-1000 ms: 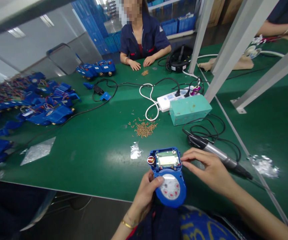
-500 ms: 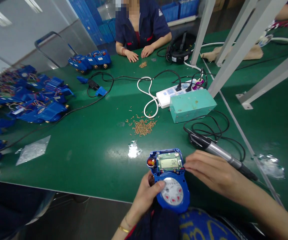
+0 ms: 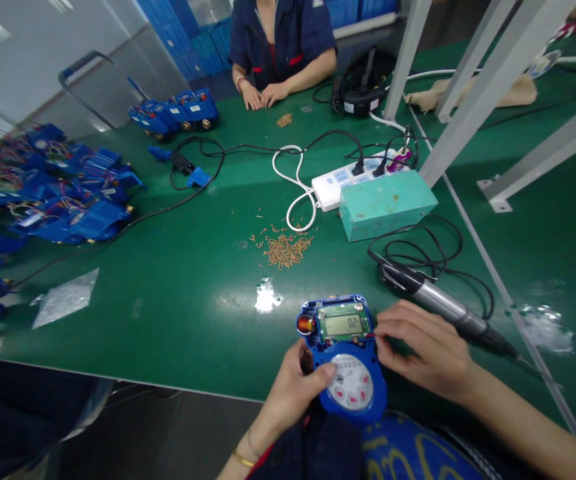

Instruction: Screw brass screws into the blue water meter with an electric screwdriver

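Observation:
A blue water meter [image 3: 344, 355] with a lit display on top and a white dial below rests at the near edge of the green table [image 3: 183, 280]. My left hand [image 3: 295, 390] grips its lower left side, thumb against the dial rim. My right hand [image 3: 425, 350] holds the meter's right side, fingertips touching the edge just under the display. An electric screwdriver [image 3: 443, 310] lies on the table just beyond my right hand.
A pile of small brass screws [image 3: 285, 248] lies mid-table, with a teal power box [image 3: 387, 203] and a white power strip [image 3: 341, 187] behind. Several blue meters [image 3: 75, 207] crowd the left side. A person in a navy shirt [image 3: 283, 33] sits across. Plastic bags [image 3: 65, 300] lie nearby.
The meter has come slightly nearer to me and its display now shows digits. My right hand's fingers have curled in against the meter's right edge. The view has tilted down.

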### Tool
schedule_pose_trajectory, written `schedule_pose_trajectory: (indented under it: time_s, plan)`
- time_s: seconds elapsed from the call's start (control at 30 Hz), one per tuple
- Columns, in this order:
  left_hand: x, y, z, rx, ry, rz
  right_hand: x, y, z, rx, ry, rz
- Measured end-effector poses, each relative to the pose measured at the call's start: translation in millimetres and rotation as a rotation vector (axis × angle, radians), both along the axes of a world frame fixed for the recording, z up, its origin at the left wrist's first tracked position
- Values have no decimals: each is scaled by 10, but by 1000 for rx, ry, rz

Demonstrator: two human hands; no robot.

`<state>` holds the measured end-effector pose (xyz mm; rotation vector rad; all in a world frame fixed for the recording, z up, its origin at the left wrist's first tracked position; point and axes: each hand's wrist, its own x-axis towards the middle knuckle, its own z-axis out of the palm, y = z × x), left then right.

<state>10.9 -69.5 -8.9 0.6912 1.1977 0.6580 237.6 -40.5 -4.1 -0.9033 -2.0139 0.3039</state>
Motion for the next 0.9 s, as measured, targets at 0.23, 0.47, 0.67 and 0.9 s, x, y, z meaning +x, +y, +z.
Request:
schedule_pose_trajectory:
  time_s: [0.23, 0.47, 0.67, 0.9]
  plan:
    - [10, 1, 28, 6, 11, -10, -20, -161, -85, 90, -77, -188]
    - [47, -2, 17, -6, -22, 57, 117, -239, -195, 199, -185, -79]
    - [64, 13, 47, 5, -32, 48, 125, -253, -225, 228, -198, -55]
    - [58, 8, 54, -17, -24, 44, 15, -201, -158, 45, 23, -143]
